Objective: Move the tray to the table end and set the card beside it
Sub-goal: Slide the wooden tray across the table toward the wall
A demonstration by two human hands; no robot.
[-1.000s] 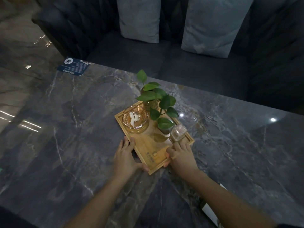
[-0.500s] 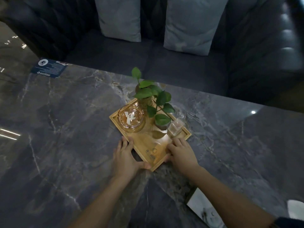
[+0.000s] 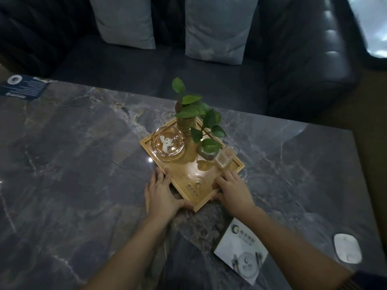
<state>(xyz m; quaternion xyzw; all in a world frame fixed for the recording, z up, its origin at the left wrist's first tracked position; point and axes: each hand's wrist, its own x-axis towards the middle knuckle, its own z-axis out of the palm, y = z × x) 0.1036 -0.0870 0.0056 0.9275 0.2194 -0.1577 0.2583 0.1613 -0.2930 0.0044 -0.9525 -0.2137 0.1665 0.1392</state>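
A wooden tray (image 3: 189,181) lies at an angle in the middle of the dark marble table (image 3: 69,164). It carries a glass ashtray (image 3: 167,143), a leafy plant in a glass jar (image 3: 194,120) and a small clear box (image 3: 225,159). My left hand (image 3: 161,193) grips the tray's near-left edge, thumb at the near corner. My right hand (image 3: 234,189) holds the near-right edge, fingers over the rim. A white card (image 3: 240,251) with a logo lies flat on the table under my right forearm, partly covered by it.
A blue card (image 3: 25,87) lies at the table's far left edge. A white rounded device (image 3: 347,248) sits near the right edge. Beyond the far edge stands a dark sofa (image 3: 209,80) with two grey cushions (image 3: 217,28). The table's right end (image 3: 364,185) is in view.
The view has swung to the right, revealing the table's right end, the white card and the white device. Both hands keep the same hold on the tray.
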